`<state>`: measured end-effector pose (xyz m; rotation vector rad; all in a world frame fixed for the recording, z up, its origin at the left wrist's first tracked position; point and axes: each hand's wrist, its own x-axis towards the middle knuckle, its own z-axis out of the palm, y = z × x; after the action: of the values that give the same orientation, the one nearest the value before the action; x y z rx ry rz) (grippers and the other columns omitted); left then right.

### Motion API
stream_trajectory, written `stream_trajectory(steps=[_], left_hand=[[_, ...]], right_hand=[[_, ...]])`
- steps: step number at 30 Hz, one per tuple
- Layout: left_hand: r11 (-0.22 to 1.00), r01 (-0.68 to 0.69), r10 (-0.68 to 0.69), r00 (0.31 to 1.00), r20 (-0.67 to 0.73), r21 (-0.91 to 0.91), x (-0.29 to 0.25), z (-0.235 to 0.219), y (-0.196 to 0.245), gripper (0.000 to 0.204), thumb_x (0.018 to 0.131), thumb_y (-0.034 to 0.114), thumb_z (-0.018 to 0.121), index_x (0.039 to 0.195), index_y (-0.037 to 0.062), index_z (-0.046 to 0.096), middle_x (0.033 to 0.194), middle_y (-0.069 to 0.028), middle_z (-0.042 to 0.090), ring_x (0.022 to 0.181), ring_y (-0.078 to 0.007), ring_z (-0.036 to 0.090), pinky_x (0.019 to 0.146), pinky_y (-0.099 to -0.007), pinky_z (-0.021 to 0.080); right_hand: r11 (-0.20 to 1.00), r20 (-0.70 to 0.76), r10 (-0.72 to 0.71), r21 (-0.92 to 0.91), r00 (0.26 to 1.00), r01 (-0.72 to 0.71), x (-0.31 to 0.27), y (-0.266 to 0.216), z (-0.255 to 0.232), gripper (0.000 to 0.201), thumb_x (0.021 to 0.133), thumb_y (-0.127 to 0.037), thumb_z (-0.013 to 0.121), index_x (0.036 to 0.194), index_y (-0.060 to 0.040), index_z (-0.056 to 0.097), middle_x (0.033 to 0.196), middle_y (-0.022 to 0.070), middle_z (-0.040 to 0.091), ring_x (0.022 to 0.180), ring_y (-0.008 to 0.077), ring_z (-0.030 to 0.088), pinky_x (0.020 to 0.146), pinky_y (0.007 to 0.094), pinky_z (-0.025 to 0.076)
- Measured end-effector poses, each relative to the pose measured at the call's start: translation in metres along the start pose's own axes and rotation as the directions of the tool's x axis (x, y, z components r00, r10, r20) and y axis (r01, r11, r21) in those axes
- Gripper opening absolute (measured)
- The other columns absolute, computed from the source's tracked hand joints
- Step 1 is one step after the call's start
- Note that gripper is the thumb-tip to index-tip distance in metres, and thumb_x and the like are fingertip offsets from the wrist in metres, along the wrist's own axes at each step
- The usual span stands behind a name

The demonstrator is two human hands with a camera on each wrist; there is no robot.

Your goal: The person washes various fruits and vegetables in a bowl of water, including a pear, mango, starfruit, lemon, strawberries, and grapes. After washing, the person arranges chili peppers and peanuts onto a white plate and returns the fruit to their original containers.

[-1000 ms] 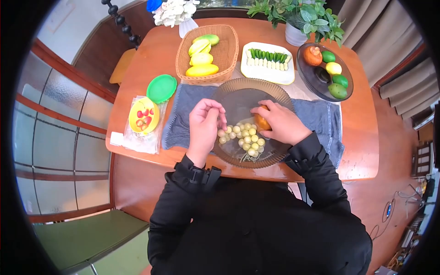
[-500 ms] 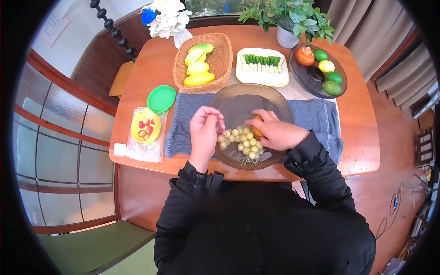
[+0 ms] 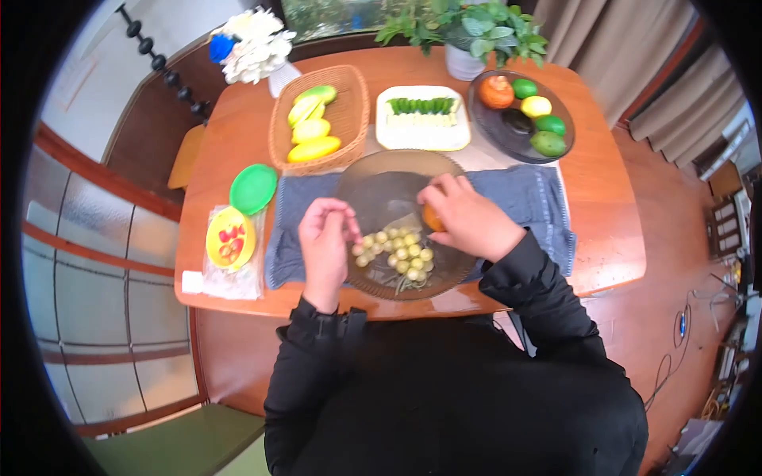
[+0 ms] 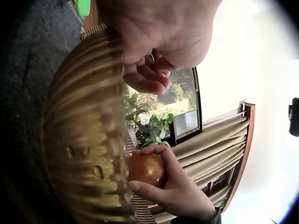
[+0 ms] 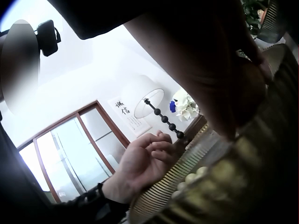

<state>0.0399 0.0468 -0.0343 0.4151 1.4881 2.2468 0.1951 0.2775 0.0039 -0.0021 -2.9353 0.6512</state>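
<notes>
A round orange fruit (image 3: 431, 219) is gripped in my right hand (image 3: 475, 220), fingers over its far side and thumb on the near side. In the left wrist view, the smooth orange fruit (image 4: 148, 171) shows at the rim level of the ribbed brown glass bowl (image 3: 373, 168). Pale green grapes (image 3: 406, 252) lie in a bunch in the bowl's near part. My left hand (image 3: 324, 247) hangs at the bowl's left rim, beside the leftmost grapes. Its fingers are loosely curled, with nothing seen between them in the right wrist view.
A blue-grey towel (image 3: 520, 208) lies under the bowl. Behind stand a wicker basket (image 3: 279, 135) of yellow-green fruits, a white plate (image 3: 389, 143) of small green and white pieces, and a dark plate (image 3: 486, 131) of fruits. At left are a yellow bowl (image 3: 214, 252) and green lid (image 3: 253, 189).
My right hand has closed more round the orange fruit and moved it slightly up and right, off the grapes. The left hand keeps its place by the rim. The head view has shifted.
</notes>
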Motion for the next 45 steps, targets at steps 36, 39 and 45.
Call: stream_trajectory(steps=[36, 39, 45], left_hand=[[0.996, 0.021, -0.022, 1.0, -0.02, -0.089, -0.001, 0.0, -0.002, 0.01, 0.109, 0.001, 0.054, 0.106, 0.0048, 0.063, 0.096, -0.0063, 0.067, 0.07, -0.0134, 0.063, 0.058, -0.0293, 0.054], [0.996, 0.02, -0.022, 1.0, -0.02, -0.081, -0.001, 0.002, 0.0, 0.01, 0.109, 0.001, 0.055, 0.106, 0.005, 0.063, 0.096, -0.0059, 0.067, 0.07, -0.0131, 0.063, 0.058, -0.0286, 0.053], [0.989, 0.076, -0.089, 0.991, 0.102, 0.13, 0.002, 0.001, 0.001, 0.011, 0.109, 0.002, 0.056, 0.115, 0.0026, 0.065, 0.105, -0.0079, 0.071, 0.086, -0.0142, 0.069, 0.073, -0.0283, 0.057]], right_hand=[[0.939, -0.223, 0.268, -0.158, 0.937, -0.306, 0.077, 0.162, -0.087, 0.076, 0.08, -0.006, 0.09, 0.15, -0.0141, 0.062, 0.152, 0.013, 0.061, 0.135, 0.0467, 0.051, 0.121, 0.0491, 0.044], [0.96, -0.201, 0.202, -0.153, 0.959, -0.234, 0.081, 0.171, -0.091, 0.081, 0.079, 0.0, 0.089, 0.152, -0.0152, 0.058, 0.152, 0.0134, 0.06, 0.138, 0.046, 0.051, 0.122, 0.0489, 0.043], [0.98, -0.215, 0.116, -0.132, 0.97, -0.147, 0.08, 0.184, -0.086, 0.086, 0.08, 0.0, 0.089, 0.157, -0.0114, 0.053, 0.16, 0.0204, 0.051, 0.151, 0.0439, 0.047, 0.128, 0.0488, 0.04]])
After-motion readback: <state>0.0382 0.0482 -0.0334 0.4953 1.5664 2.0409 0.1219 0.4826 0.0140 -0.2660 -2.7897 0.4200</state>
